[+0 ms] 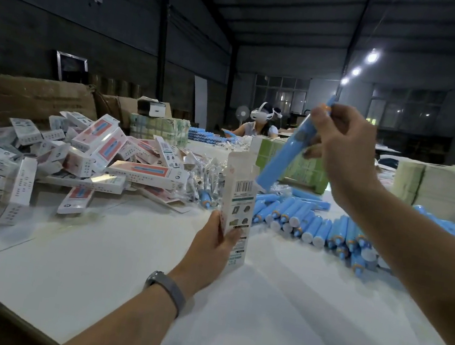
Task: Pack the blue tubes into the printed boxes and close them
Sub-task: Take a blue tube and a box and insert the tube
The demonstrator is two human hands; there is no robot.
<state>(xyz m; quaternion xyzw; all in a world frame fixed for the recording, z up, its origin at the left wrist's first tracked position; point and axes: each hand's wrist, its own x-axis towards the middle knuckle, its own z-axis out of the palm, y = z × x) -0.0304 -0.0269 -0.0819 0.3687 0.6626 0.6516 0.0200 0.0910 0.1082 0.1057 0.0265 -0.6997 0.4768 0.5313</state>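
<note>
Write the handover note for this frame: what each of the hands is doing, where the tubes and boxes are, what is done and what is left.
Left hand: holds a printed box upright on the white table, top flap open.
Right hand: grips a blue tube, tilted, its lower end at the box mouth, not yet pushed in.
Supply: loose blue tubes lie to the right of the box.
Done: a pile of printed boxes lies to the left; I cannot tell whether all are filled and closed.
Left: slide this tube in, close the flap, add the box to the pile, then repeat with the remaining tubes.
</note>
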